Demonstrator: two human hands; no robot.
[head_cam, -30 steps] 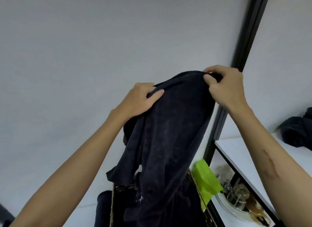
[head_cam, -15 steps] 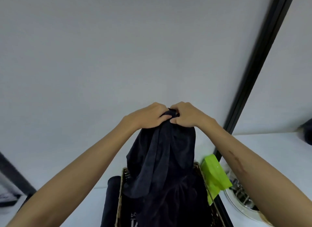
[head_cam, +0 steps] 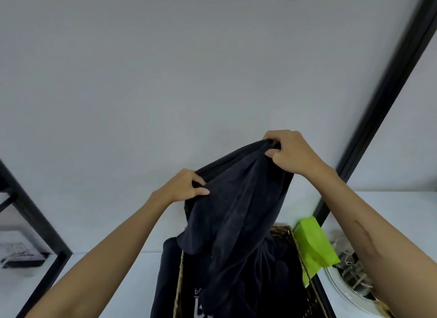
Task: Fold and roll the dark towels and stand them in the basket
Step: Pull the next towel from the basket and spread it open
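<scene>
From the head camera, two bare hands are holding up one dark towel (head_cam: pixel 236 213) in front of a pale grey wall (head_cam: pixel 165 69). The left hand (head_cam: pixel 182 187) is pinching the towel's upper edge lower down on the left, and the right hand (head_cam: pixel 289 152) is gripping a bunched corner higher up on the right; the two hands are apart, with the edge stretching between them. The towel is hanging down in folds over one woven basket (head_cam: pixel 299 253), which is sitting on a white table (head_cam: pixel 106 275). More dark fabric, some with white lettering, is lying in the basket and draping over its left side. One bright green packet (head_cam: pixel 312 244) is leaning just beside the basket's right rim. Two black frame posts are showing, one at far left (head_cam: pixel 30 213) and one at right (head_cam: pixel 383 104).
</scene>
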